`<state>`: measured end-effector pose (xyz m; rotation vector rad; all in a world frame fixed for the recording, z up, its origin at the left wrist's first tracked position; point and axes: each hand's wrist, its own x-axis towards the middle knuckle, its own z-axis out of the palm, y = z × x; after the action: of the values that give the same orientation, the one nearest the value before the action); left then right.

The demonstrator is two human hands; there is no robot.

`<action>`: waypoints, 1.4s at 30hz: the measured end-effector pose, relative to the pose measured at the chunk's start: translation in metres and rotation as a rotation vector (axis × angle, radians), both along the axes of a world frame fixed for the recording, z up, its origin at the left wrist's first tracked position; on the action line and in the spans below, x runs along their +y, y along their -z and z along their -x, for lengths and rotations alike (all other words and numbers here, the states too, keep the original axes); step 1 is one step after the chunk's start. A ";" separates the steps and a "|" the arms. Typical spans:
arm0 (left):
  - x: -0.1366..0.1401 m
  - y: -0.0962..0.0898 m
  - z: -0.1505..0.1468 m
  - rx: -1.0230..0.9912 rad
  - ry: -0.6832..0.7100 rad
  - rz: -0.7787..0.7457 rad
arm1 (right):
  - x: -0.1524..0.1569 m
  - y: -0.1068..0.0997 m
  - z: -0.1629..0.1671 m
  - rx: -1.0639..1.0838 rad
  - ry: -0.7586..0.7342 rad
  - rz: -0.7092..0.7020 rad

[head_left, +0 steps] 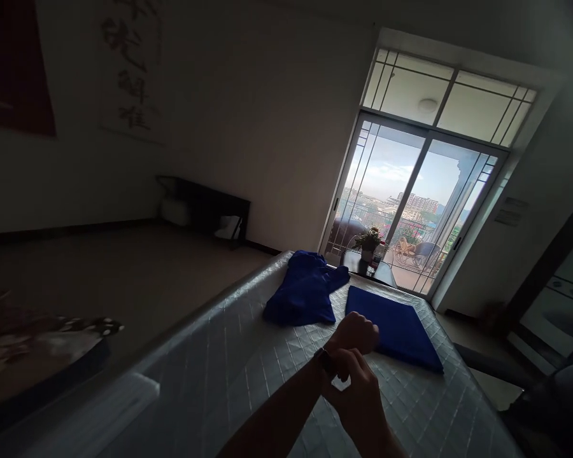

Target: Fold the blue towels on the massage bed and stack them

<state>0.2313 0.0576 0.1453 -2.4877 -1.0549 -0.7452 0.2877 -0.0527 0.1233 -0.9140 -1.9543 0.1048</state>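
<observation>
My left hand [356,332] is curled into a loose fist above the bed, with nothing visible in it. A dark wristwatch [323,360] sits on my left wrist. From the right, my right hand [363,397] reaches across and closes its thumb and fingers at the watch, hiding part of it. Beyond my hands lies a blue shirt [305,289], spread loosely with a sleeve out to the right. Right of it, a flat folded blue cloth [394,324] is partly covered by my left hand. Both rest on a silvery quilted mattress [219,375].
A small table [386,275] with a potted plant [368,239] and a bottle [378,256] stands past the mattress, before a sliding glass door [410,197]. A dark low bench [205,203] is by the wall. Patterned fabric [42,343] lies at the left.
</observation>
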 end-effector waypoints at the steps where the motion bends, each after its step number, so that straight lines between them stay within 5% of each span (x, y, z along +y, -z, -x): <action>1: 0.001 0.000 0.002 -0.003 0.000 -0.001 | 0.001 0.001 0.001 0.002 -0.005 -0.003; 16: 0.012 -0.003 0.015 -0.033 -0.072 0.048 | 0.008 0.011 -0.006 0.009 -0.058 -0.071; 25: 0.054 0.032 0.109 -0.190 -0.591 0.176 | 0.041 0.081 -0.024 -0.210 0.106 0.017; 29: 0.061 0.051 0.152 -0.215 -0.756 0.278 | 0.047 0.094 -0.024 -0.253 0.177 0.060; 42: 0.069 0.047 0.166 -0.296 -0.760 0.393 | 0.047 0.092 -0.020 -0.343 0.157 -0.069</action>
<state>0.0656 0.1267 0.0986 -1.9903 -2.2484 -0.7057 0.3077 -0.0053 0.0316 -1.0908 -2.1732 -0.2235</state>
